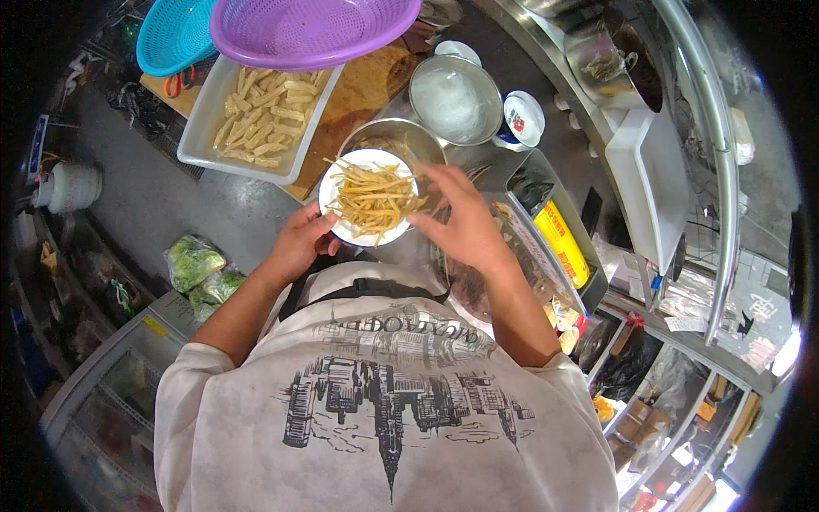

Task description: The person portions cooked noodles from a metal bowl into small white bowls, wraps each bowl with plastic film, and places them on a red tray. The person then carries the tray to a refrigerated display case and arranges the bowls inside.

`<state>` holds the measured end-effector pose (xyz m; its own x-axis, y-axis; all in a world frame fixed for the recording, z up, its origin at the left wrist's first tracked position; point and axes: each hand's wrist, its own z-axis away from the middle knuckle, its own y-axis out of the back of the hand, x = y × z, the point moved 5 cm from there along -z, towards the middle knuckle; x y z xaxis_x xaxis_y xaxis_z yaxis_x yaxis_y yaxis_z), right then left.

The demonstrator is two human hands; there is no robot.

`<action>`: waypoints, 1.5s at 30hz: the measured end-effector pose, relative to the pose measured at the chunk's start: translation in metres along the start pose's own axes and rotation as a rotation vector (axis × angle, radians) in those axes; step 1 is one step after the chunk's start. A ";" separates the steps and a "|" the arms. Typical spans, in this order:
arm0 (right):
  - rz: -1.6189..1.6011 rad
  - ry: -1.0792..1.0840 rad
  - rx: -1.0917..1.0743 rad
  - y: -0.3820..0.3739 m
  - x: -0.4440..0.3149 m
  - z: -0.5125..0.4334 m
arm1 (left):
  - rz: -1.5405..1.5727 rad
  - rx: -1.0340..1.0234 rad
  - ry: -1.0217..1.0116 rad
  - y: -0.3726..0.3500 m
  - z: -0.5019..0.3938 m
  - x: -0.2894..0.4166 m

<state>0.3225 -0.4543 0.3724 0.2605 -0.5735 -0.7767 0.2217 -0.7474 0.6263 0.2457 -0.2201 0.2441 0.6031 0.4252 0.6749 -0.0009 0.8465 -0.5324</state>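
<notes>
A white enamel plate with a dark rim (327, 192) carries a heap of thin yellowish-brown strips (376, 197). My left hand (306, 238) grips its left edge, thumb on top. At the plate's right edge is my right hand (457, 214), fingers spread and somewhat blurred; whether it touches the strips or the rim, I cannot tell. Behind the plate, partly covered by it, stands a round metal bowl (427, 144) with some similar strips inside. Beyond that is a metal bowl (455, 99) of cloudy, whitish content.
A white tub (295, 168) of thick pale sticks in liquid rests on a wooden board (358, 96). Purple (313, 32) and turquoise (176, 38) plastic baskets overhang it. Red-handled scissors (173, 85) lie nearby. At right are a white lidded container (524, 118) and a grey bin with a yellow roll (562, 243).
</notes>
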 end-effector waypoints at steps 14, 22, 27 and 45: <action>0.058 0.213 0.016 0.018 -0.042 0.008 | -0.134 -0.012 -0.052 -0.010 -0.004 0.010; -0.029 0.280 0.111 0.052 -0.072 -0.002 | -0.096 0.019 -0.013 -0.009 -0.009 0.004; -0.241 0.287 0.175 0.043 -0.061 -0.003 | -0.116 -0.008 0.008 -0.013 -0.013 0.002; 0.370 0.351 -0.251 -0.037 -0.026 -0.010 | -0.136 -0.087 -0.003 -0.017 -0.004 0.002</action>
<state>0.3170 -0.4089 0.3702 0.6503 -0.6044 -0.4603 0.2615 -0.3908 0.8825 0.2503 -0.2349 0.2519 0.5903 0.3095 0.7455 0.1498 0.8655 -0.4779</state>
